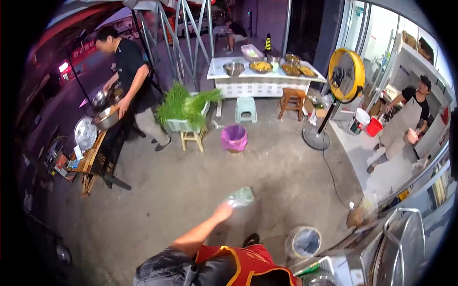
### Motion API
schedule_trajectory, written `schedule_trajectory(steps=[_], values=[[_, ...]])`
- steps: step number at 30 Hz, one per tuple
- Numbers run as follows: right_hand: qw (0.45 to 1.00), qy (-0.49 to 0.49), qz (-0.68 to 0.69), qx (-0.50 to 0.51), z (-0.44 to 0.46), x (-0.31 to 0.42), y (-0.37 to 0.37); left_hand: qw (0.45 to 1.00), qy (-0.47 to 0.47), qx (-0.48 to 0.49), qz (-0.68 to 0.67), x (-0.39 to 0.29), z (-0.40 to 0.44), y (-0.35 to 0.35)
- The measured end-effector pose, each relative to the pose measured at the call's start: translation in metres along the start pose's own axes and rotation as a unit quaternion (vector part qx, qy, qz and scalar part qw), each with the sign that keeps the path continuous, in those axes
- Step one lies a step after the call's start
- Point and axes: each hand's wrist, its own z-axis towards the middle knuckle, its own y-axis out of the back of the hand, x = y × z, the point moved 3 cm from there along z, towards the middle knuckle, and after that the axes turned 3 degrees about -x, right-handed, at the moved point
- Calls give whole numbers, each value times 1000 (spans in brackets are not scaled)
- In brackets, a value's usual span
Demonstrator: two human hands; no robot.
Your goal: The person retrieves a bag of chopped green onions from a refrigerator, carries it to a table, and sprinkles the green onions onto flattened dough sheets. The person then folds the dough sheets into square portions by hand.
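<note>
My left hand is stretched out in front of me over the concrete floor, closed around a clear plastic bag. Something green shows through the bag, but I cannot make out what it is. A red apron with yellow edging covers my front. My right hand is out of sight.
A pink-lined bin and a crate of leafy greens stand ahead. Behind them, a white table bears several bowls. A yellow fan trails a cord. One person handles pots at left; another stands right.
</note>
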Motion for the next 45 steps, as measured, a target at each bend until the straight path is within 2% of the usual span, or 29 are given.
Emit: schedule_trajectory(steps=[2,4,6,8,9,10,12,13,16,17,20,21,22,24,25,27,28,30,32,34,38,41,44,45], values=[[997,57,35,-31,61,66,21,992,-102,-63,-29,-66,49,-6],[985,139,78,-66,111,163,55,985,-167,-32,-29,-148,74,12],[957,242,126,-103,149,283,101,977,-211,13,-6,-198,123,4],[898,372,183,-146,181,392,132,961,-272,28,-25,-257,149,8],[900,370,206,-107,179,457,153,943,-330,37,-8,-274,180,-5],[899,366,229,-66,173,507,172,946,-303,113,28,-298,203,-12],[899,394,185,-55,197,571,181,926,-351,137,12,-339,234,-15],[898,406,163,-52,215,594,181,933,-333,132,-22,-350,256,-22],[925,362,84,-83,288,618,174,928,-328,163,-65,-378,327,-15],[915,372,114,-111,303,631,180,916,-342,197,-66,-388,351,-16],[943,265,165,-115,351,648,192,888,-337,312,-35,-441,399,14],[935,297,71,-183,360,664,208,867,-362,333,-80,-462,415,25],[939,255,105,-204,369,672,220,861,-336,377,-67,-482,431,35],[938,186,169,-239,396,691,251,837,-443,320,-12,-523,476,40],[930,147,244,-233,413,697,262,840,-433,327,-11,-539,501,35],[891,73,392,-216,447,696,268,849,-407,335,-8,-555,545,15],[833,82,500,-222,467,698,268,858,-406,315,-13,-567,564,8],[773,63,581,-246,507,711,275,877,-399,268,-22,-593,600,-9],[752,84,590,-281,553,714,289,879,-397,263,-3,-618,638,-37],[705,72,628,-320,595,719,313,872,-415,258,21,-660,657,-41],[646,-6,671,-364,674,719,374,859,-464,216,26,-735,705,-69],[614,-22,675,-408,729,713,414,828,-537,146,-71,-782,745,-104],[583,-129,670,-441,759,697,447,875,-307,323,-187,-808,781,-148],[562,-123,680,-455,772,687,452,873,-339,312,-159,-817,797,-166]])
